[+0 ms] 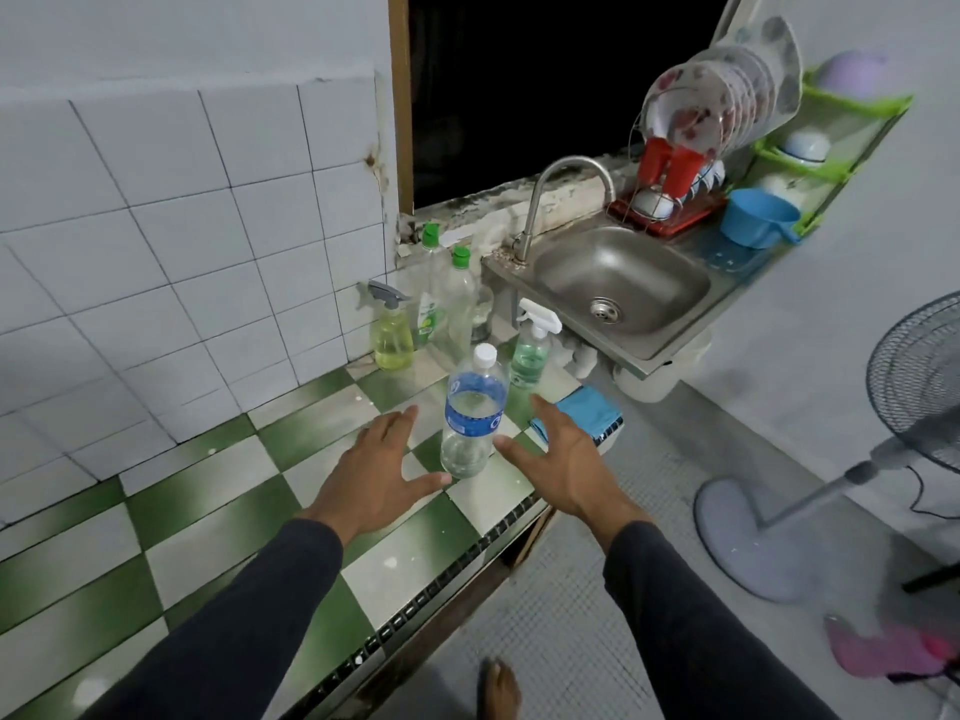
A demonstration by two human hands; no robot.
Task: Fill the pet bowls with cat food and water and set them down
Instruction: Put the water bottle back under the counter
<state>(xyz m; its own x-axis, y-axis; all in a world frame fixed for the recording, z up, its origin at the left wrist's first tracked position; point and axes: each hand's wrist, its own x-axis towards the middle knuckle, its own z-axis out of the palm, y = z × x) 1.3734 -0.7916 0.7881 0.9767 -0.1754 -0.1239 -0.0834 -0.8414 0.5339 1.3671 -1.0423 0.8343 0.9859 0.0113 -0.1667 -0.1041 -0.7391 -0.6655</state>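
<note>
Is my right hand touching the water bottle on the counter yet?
Apart. The head view shows green-and-white counter tile between the right hand, fingers spread open, and the capped water bottle, which stands upright on its own. The left hand is also clear of it.

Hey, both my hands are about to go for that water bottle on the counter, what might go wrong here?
1. The clear plastic water bottle with the blue label and white cap stands near the edge of the green-and-white checkered counter; a nudge from your open left hand or right hand might tip it to the floor.
2. The spray bottle of green liquid with a white trigger stands close behind; reaching past may knock it over.
</note>
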